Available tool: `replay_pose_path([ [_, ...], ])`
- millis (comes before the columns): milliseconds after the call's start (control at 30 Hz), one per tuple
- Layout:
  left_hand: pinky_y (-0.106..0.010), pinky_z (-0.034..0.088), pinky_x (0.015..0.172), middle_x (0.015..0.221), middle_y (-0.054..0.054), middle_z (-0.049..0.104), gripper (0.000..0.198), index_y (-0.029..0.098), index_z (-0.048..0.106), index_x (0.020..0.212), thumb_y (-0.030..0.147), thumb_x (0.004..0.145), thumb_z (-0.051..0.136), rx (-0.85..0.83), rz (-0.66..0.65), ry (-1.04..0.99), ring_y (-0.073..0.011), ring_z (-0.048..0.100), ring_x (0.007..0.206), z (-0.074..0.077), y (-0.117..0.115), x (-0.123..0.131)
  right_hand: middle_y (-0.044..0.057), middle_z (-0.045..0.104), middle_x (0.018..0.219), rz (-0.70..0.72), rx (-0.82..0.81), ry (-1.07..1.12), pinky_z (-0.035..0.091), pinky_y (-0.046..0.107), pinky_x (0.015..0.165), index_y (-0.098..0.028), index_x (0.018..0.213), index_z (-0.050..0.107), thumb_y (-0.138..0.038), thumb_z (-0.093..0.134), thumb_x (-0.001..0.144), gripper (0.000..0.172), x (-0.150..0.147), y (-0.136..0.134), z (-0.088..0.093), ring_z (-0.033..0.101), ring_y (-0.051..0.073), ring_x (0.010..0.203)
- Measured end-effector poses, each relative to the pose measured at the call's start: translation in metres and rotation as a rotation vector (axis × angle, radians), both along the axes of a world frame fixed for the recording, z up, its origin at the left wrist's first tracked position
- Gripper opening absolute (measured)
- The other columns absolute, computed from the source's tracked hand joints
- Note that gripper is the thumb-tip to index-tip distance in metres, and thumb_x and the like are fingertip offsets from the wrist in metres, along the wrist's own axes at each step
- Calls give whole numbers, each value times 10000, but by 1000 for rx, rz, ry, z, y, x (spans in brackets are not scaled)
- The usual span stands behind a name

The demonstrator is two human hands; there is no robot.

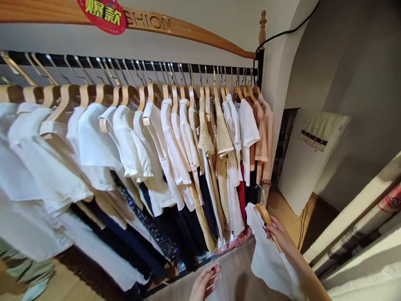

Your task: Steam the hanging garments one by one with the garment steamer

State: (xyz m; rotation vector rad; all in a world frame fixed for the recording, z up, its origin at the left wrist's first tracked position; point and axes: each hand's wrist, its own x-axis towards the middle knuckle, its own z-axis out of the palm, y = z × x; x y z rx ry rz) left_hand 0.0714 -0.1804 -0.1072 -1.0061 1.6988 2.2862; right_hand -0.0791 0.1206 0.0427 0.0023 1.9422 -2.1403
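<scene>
My right hand (278, 234) is closed on a wooden hanger (262, 212) that carries a white garment (266, 259), held low in front of the right end of the clothes rack. My left hand (205, 283) hovers at the bottom middle with fingers loosely curled and apart, holding nothing. It is close to the hems of the hanging clothes and left of the white garment.
A black rail (125, 65) holds several white, beige and peach tops on wooden hangers, with dark skirts beneath. A wooden arch with a red sign (103, 14) tops the rack. A white panel with a folded cloth (313, 146) leans at the right. The floor is wood.
</scene>
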Motion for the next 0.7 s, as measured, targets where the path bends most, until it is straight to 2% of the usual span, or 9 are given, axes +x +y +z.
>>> replay_pose_path([
  [100, -381, 504, 877, 1126, -123, 761, 722, 229, 744, 1105, 696, 560, 820, -104, -119, 126, -311, 704, 1041, 36, 0, -61, -47, 547, 577, -1, 35, -106, 360, 259, 523, -144, 1181, 611, -542, 695, 555, 747, -11, -1, -28, 459, 122, 482],
  [233, -411, 502, 961, 1157, -157, 737, 627, 178, 726, 1172, 621, 731, 773, -205, -343, 446, -313, 672, 1086, 122, 17, -133, -53, 496, 515, -119, 45, -175, 274, 245, 468, -177, 967, 635, -563, 692, 504, 606, -18, -1, -61, 380, 104, 446],
  [300, -418, 422, 1117, 1335, -154, 673, 551, 208, 704, 1241, 500, 781, 785, -286, -388, 597, -322, 577, 1302, 167, 23, -167, -53, 484, 518, -143, 48, -152, 273, 248, 461, -184, 909, 639, -553, 686, 542, 523, -17, -1, -68, 379, 107, 453],
  [333, -426, 371, 1174, 1449, -134, 600, 554, 236, 668, 1309, 461, 814, 770, -357, -380, 669, -313, 506, 1390, 187, 23, -183, -46, 496, 533, -143, 52, -135, 283, 249, 462, -183, 901, 643, -547, 684, 569, 495, -17, 0, -69, 396, 113, 465],
  [367, -440, 334, 1208, 1520, -117, 536, 573, 260, 618, 1373, 449, 847, 743, -425, -298, 742, -303, 453, 1440, 203, 21, -199, -37, 514, 551, -142, 59, -120, 295, 249, 464, -181, 901, 648, -548, 682, 593, 480, -19, 2, -68, 420, 120, 478],
  [433, -463, 339, 1214, 1613, -101, 416, 655, 303, 480, 1494, 434, 891, 702, -511, -137, 845, -298, 393, 1486, 226, 9, -225, -16, 552, 587, -136, 81, -96, 329, 249, 473, -180, 904, 656, -568, 685, 622, 481, -30, 5, -61, 473, 139, 516],
  [533, -490, 398, 1173, 1638, -110, 369, 737, 343, 359, 1559, 426, 907, 692, -603, 27, 862, -311, 457, 1440, 230, -28, -242, 10, 580, 622, -64, 122, -42, 381, 253, 502, -177, 914, 671, -610, 704, 647, 510, -67, 7, -47, 543, 170, 586],
  [633, -494, 447, 1121, 1574, -132, 455, 739, 316, 411, 1527, 464, 871, 716, -588, 200, 771, -309, 559, 1335, 201, -60, -228, 26, 575, 620, 130, 176, -2, 400, 260, 509, -180, 887, 685, -690, 718, 636, 569, -110, 1, -37, 569, 192, 615],
  [700, -482, 493, 1050, 1464, -159, 566, 725, 252, 507, 1456, 506, 820, 745, -513, 291, 665, -304, 621, 1232, 174, -64, -208, 26, 561, 597, 261, 229, 1, 401, 269, 493, -197, 876, 687, -773, 719, 589, 644, -128, -4, -36, 574, 207, 607],
])
